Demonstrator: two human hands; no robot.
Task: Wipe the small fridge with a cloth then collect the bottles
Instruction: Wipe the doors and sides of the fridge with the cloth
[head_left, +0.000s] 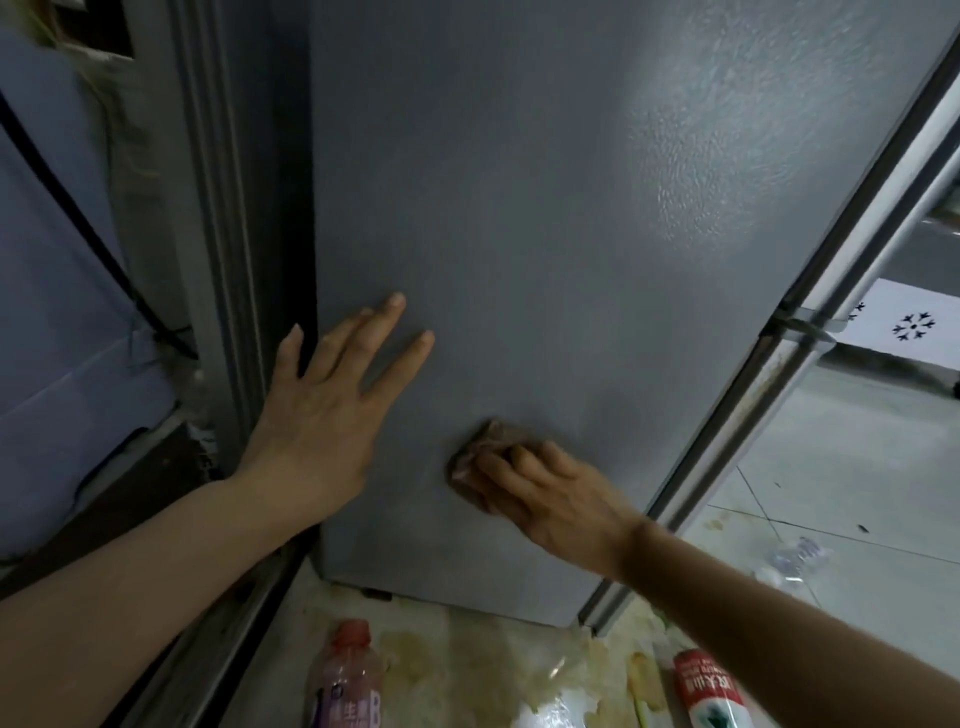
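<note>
Pressing a crumpled brown cloth (480, 449) against the dull grey fridge (519, 208) with my right hand (550, 499), fingers curled over it; my left hand (332, 410) lies flat, fingers spread.

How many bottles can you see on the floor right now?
3. A pink bottle lies below the fridge, a red-labelled bottle by the right forearm, and a clear crumpled bottle farther right. Others may be out of frame.
</note>
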